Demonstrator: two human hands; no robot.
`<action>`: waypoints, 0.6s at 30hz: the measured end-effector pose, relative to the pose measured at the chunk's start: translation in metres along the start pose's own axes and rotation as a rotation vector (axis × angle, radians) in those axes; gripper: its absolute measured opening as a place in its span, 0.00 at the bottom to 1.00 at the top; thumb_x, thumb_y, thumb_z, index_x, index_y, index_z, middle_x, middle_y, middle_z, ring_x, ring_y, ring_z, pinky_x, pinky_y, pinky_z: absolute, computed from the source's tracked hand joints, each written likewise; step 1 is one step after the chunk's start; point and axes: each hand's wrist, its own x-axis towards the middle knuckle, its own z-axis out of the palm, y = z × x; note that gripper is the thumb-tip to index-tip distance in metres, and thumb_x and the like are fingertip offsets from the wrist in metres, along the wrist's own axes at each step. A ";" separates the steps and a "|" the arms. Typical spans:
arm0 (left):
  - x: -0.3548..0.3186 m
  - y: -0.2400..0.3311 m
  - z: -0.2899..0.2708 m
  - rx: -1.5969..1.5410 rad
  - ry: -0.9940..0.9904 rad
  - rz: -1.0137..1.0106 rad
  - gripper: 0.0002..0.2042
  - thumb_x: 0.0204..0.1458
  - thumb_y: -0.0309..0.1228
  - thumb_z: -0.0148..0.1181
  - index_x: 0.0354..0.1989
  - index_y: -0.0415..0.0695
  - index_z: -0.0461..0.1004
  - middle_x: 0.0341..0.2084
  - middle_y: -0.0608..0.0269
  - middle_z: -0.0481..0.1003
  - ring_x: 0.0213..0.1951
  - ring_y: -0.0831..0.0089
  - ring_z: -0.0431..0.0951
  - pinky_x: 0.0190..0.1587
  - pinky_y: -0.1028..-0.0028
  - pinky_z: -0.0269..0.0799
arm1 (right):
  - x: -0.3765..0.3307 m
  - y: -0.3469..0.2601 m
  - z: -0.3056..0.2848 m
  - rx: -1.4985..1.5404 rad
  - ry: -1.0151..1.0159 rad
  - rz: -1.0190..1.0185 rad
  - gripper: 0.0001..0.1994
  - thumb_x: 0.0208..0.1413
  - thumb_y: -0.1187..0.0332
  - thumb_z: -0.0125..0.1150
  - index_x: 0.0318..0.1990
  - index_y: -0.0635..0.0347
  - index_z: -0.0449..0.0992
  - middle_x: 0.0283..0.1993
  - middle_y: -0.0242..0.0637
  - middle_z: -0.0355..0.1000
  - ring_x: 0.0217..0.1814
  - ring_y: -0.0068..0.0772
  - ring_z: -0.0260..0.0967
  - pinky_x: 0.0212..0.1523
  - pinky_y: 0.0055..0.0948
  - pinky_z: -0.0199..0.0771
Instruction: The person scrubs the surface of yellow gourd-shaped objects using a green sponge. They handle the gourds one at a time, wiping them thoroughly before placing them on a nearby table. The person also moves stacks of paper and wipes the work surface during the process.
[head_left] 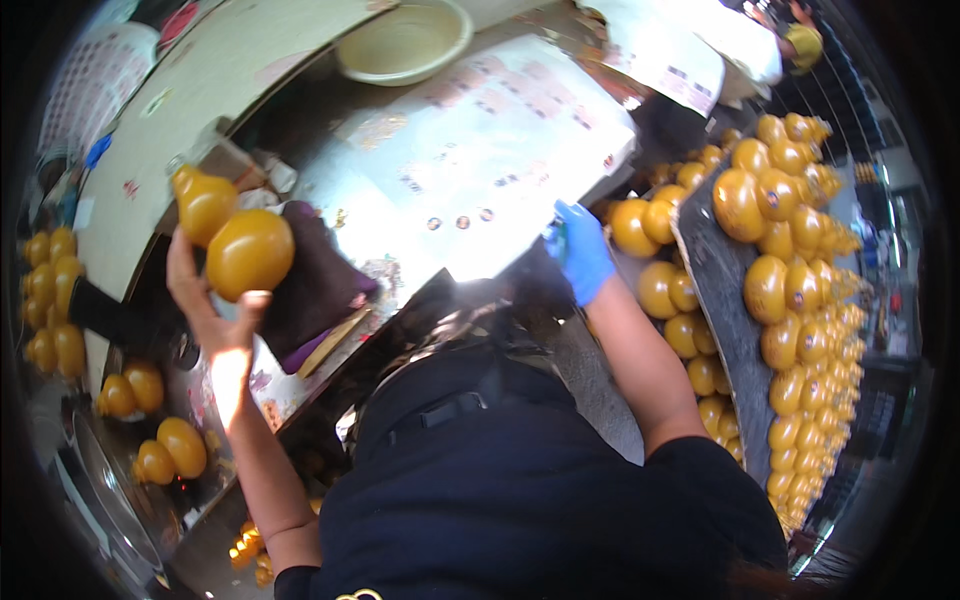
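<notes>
My bare left hand (215, 320) is wrapped round a glossy yellow gourd (250, 255) from below, holding it raised above the left side of the table. The gourd tilts, its narrow neck toward the far left. On my right hand (583, 255) is a blue glove. Its fingers are drawn together at the right edge of a white sheet-covered table (390, 215); a small dark thing seems to be at the fingertips, too blurred to name. Several small round dark stickers or marks (462, 222) lie on the white surface between my hands.
Many yellow gourds stand in rows on a dark board (735, 330) at right, with more gourds (655, 290) beneath it. A pale basin (405, 45) sits at the far side. Dark purple cloth (310, 270) lies beside my left hand. More gourds (180, 447) stand lower left.
</notes>
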 end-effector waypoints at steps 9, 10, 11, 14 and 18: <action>-0.008 0.012 0.017 0.124 0.115 -0.031 0.48 0.29 0.25 0.75 0.65 0.49 0.57 0.62 0.50 0.56 0.62 0.53 0.59 0.63 0.62 0.57 | -0.013 -0.021 -0.053 -0.731 0.168 -0.613 0.08 0.58 0.70 0.57 0.34 0.67 0.76 0.28 0.28 0.71 0.27 0.15 0.62 0.26 0.16 0.62; -0.009 0.015 0.016 0.130 0.134 -0.046 0.46 0.29 0.25 0.76 0.63 0.49 0.60 0.60 0.50 0.58 0.61 0.53 0.61 0.62 0.62 0.59 | -0.020 -0.029 -0.047 -0.796 0.163 -0.625 0.07 0.58 0.70 0.58 0.35 0.67 0.76 0.28 0.29 0.71 0.27 0.15 0.63 0.27 0.16 0.62; -0.011 0.019 0.012 0.127 0.144 -0.055 0.45 0.29 0.28 0.77 0.62 0.49 0.61 0.60 0.49 0.58 0.60 0.53 0.61 0.62 0.61 0.59 | -0.031 -0.044 -0.032 -0.859 0.156 -0.638 0.07 0.57 0.71 0.58 0.35 0.67 0.76 0.28 0.29 0.72 0.28 0.15 0.63 0.27 0.15 0.63; -0.011 0.028 0.007 0.069 0.123 -0.148 0.45 0.29 0.30 0.78 0.61 0.49 0.62 0.58 0.49 0.59 0.60 0.53 0.62 0.61 0.61 0.61 | -0.058 -0.068 0.027 -0.729 -0.015 -0.475 0.06 0.57 0.72 0.59 0.35 0.66 0.76 0.28 0.28 0.71 0.27 0.14 0.63 0.27 0.15 0.61; -0.015 0.028 0.013 0.081 0.187 -0.182 0.44 0.29 0.30 0.78 0.61 0.48 0.62 0.56 0.50 0.60 0.58 0.53 0.64 0.59 0.62 0.63 | -0.067 -0.073 0.101 -0.840 -0.277 -0.454 0.05 0.55 0.73 0.59 0.34 0.66 0.76 0.26 0.24 0.69 0.26 0.12 0.60 0.26 0.15 0.58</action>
